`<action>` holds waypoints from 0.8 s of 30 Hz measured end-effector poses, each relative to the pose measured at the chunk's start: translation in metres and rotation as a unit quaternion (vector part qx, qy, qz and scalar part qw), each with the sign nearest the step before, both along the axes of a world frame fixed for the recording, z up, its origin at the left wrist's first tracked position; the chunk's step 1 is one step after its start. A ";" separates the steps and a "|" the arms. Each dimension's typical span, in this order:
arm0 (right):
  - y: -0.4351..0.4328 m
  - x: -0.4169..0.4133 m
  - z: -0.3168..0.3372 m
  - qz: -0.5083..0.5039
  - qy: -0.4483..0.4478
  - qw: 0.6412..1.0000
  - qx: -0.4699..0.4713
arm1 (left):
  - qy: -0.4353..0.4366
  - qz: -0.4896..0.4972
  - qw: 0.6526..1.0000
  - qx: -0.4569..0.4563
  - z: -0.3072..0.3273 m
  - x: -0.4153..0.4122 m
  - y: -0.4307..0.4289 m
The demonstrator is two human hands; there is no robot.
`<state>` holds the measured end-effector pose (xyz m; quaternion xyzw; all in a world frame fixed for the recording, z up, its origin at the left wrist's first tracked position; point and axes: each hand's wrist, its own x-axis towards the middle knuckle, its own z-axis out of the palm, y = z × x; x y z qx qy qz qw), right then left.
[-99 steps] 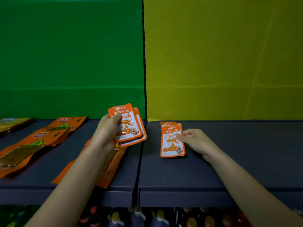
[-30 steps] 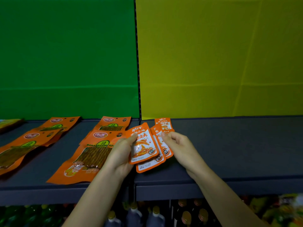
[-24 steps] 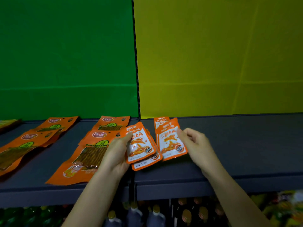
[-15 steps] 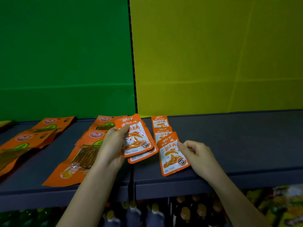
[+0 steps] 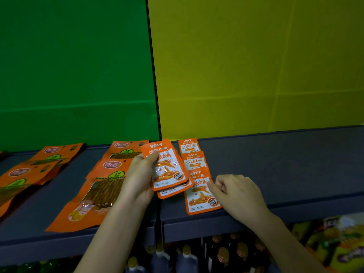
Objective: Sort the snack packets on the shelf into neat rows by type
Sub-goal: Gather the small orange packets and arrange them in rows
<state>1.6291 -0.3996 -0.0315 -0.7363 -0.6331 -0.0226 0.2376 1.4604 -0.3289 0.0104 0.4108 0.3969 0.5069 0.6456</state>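
Fingers of the left hand pinch a fanned stack of small orange packets, raised over the seam of the grey shelf; how many it holds is hard to tell. Loosely curled, the right hand touches its fingertips to the nearest packet of a three-deep overlapping row lying flat. Longer orange packs lie to the left, some cut off. Green and yellow panels stand behind; dim bottles sit below.
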 end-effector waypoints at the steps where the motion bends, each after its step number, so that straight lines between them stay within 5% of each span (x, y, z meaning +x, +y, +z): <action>1: 0.000 0.000 0.000 -0.004 0.001 1.000 -0.002 | -0.001 -0.003 1.000 0.003 0.000 0.001 0.000; 8: -0.002 0.007 0.008 -0.026 -0.024 0.999 0.031 | 0.016 -0.031 0.999 0.023 -0.005 0.012 0.003; 13: -0.001 0.019 0.029 0.045 0.143 0.987 0.061 | 0.021 -0.040 0.998 0.048 -0.004 0.045 0.003; 20: 0.030 0.083 0.028 0.098 0.212 0.970 0.061 | 0.040 -0.029 0.996 0.069 0.000 0.118 0.008; 24: 0.035 0.130 0.033 0.133 0.257 0.956 0.054 | 0.016 -0.058 0.998 0.003 0.007 0.160 0.000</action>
